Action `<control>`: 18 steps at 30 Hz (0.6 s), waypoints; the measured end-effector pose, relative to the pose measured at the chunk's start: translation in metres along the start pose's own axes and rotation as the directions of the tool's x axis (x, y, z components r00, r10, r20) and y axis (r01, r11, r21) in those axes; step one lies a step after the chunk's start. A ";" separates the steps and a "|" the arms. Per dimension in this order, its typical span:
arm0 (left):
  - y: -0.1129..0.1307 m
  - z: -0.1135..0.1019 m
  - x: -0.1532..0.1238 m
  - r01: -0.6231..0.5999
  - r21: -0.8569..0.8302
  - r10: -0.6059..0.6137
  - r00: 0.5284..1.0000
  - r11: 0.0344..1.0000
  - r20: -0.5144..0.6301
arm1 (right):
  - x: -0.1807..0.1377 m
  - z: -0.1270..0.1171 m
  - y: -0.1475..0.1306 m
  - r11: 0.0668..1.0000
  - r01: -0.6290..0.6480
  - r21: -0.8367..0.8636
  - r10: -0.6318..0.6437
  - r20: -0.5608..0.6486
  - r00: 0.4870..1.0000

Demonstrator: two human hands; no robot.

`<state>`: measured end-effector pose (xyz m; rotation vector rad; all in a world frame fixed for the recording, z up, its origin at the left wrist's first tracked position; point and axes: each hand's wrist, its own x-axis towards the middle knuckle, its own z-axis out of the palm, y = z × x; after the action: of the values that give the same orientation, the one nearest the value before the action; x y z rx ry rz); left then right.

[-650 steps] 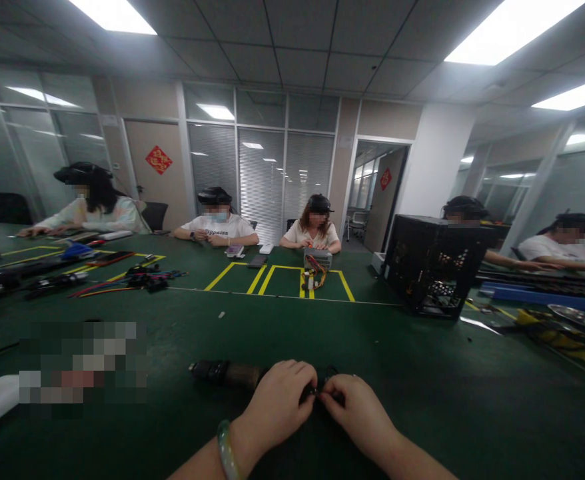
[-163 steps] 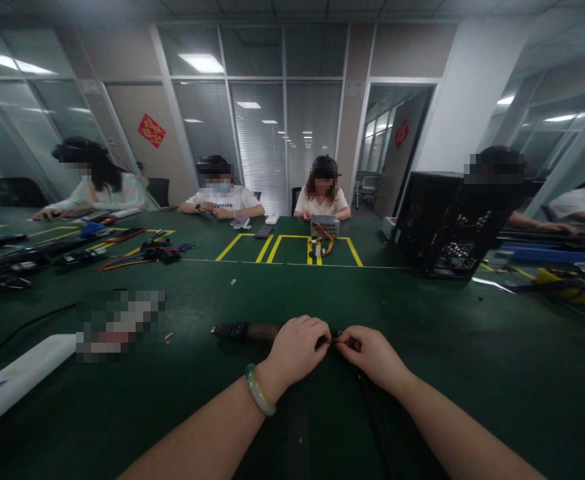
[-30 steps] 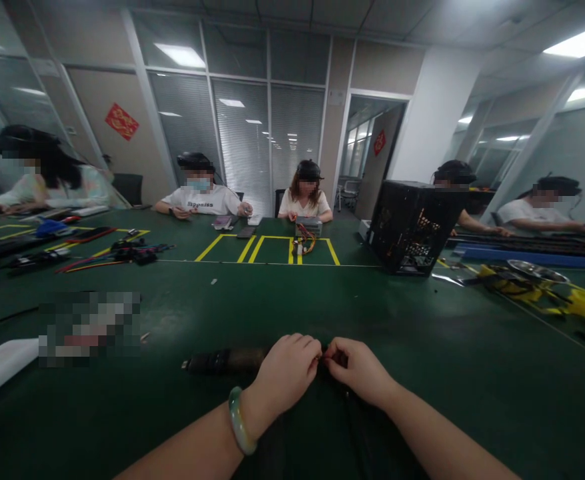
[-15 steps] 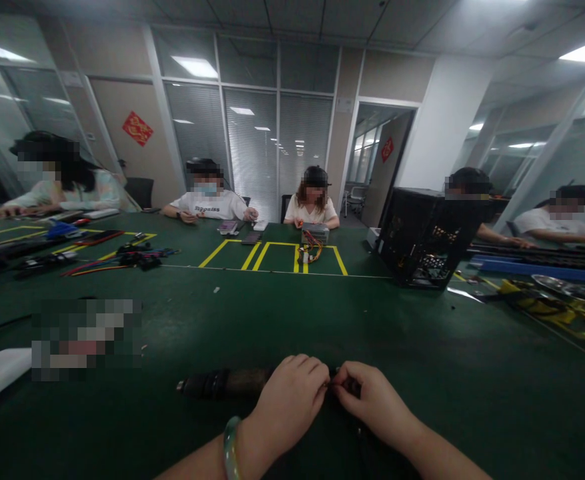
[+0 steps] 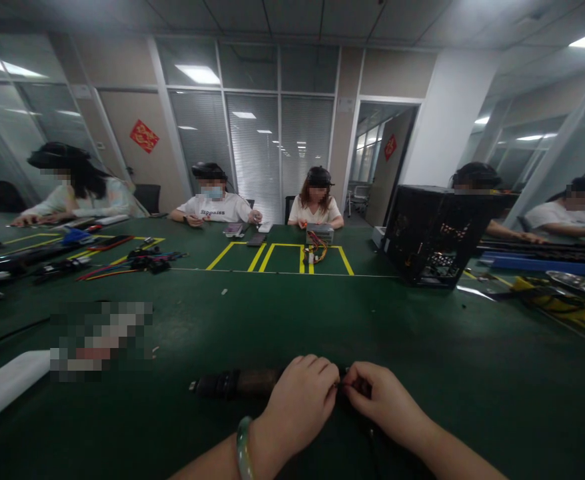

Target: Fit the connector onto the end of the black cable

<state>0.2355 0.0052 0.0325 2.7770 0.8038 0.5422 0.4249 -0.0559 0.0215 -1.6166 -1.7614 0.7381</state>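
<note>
My left hand (image 5: 300,402) is curled closed over the right end of a dark, thick cylindrical cable piece (image 5: 235,384) that lies on the green table (image 5: 292,320). My right hand (image 5: 385,403) pinches a small dark part (image 5: 348,385) right against the left fingertips. The two hands touch at that spot, near the table's front edge. What the fingertips grip is mostly hidden. A pale green bangle (image 5: 243,448) sits on my left wrist.
A white flat object (image 5: 7,390) lies at the left. A black open computer case (image 5: 435,235) stands at the right. Cables (image 5: 137,261) and a small power supply (image 5: 318,235) lie farther back. Several people sit around the table's far and side edges.
My hands stay joined on the cable piece. The view has shifted slightly; the hands sit a little lower and to the right in the picture.
</note>
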 end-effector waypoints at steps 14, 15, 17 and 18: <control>0.001 0.000 0.000 0.001 -0.012 -0.001 1.000 1.000 0.005 | 0.002 0.001 0.001 1.000 0.001 -0.010 -0.001 0.002 1.000; 0.001 0.000 0.000 0.001 -0.010 -0.001 1.000 1.000 0.006 | 0.002 0.001 0.001 1.000 0.005 -0.013 -0.005 0.000 1.000; 0.002 -0.002 0.000 -0.001 -0.003 0.001 1.000 1.000 0.010 | 0.001 0.001 0.002 1.000 0.009 -0.020 -0.009 -0.007 1.000; 0.002 -0.003 0.000 -0.006 -0.002 0.006 1.000 1.000 0.014 | 0.001 0.001 0.002 1.000 0.009 -0.022 -0.010 -0.010 1.000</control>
<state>0.2356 0.0040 0.0357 2.7793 0.7928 0.5242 0.4251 -0.0547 0.0189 -1.6222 -1.7745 0.7079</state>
